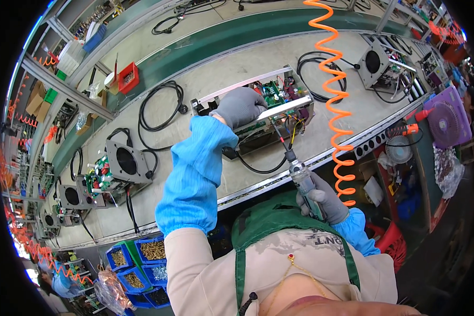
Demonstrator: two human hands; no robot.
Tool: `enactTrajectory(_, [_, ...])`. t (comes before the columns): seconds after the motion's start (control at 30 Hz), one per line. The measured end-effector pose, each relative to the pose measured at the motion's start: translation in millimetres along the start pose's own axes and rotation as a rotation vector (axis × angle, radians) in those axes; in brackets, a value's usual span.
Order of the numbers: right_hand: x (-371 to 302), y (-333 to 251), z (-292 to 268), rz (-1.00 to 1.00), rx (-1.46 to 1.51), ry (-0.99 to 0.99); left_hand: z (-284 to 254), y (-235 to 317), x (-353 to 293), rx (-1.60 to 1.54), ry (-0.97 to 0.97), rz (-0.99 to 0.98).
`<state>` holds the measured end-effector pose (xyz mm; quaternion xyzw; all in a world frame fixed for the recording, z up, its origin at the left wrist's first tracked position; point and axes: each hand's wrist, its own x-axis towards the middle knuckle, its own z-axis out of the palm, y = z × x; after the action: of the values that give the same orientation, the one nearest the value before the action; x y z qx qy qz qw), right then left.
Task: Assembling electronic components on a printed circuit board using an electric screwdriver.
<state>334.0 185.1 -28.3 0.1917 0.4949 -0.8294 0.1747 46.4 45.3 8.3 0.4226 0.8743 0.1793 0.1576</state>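
My left hand [241,107], in a grey glove, rests over the top of an open metal chassis [288,108], its fingers curled on the near rail and partly hidden. Green circuit boards [270,95] and coloured wires [296,125] fill the chassis. My right hand [326,199], also gloved, is closed around a power screwdriver [302,178] in front of the bench edge. The long bit points up to the near side of the chassis, close to the wires; whether it touches a screw is too small to tell.
An orange coiled hose [338,113] hangs just right of the chassis. Black cables [160,108] lie looped on the bench. Other units with fans [126,160] stand left and right [373,62]. Blue bins [152,250] of small fasteners sit below left; a red bin [127,77] stands behind.
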Motion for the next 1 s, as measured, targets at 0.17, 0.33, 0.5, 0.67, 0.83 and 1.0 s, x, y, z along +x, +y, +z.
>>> enactTrajectory(0.17, [-3.2, -2.9, 2.0, 0.013, -0.019, 0.009, -3.6, -5.3, 9.1, 0.034, -0.092, 0.063])
enactTrajectory(0.33, [-2.5, -1.7, 3.0, 0.005, -0.023, 0.009, -2.1, -11.9, 7.0, -0.134, -0.085, 0.105])
enactTrajectory(0.5, [-1.5, 1.7, 6.2, -0.011, -0.028, 0.007, 0.3, -13.4, 5.0, -0.095, -0.085, 0.107])
enactTrajectory(0.67, [-2.9, 3.4, 10.4, -0.016, -0.022, 0.032, 1.3, -12.3, -5.2, -0.217, -0.056, 0.186])
enactTrajectory(0.83, [-3.2, 4.8, 13.9, -0.032, -0.016, 0.03, 0.0, 16.4, -12.4, 0.165, -0.034, 0.097])
enactTrajectory(1.0, [-6.2, 7.9, 20.7, -0.052, -0.004, 0.064, 3.8, 14.3, -10.5, 0.192, 0.024, 0.09])
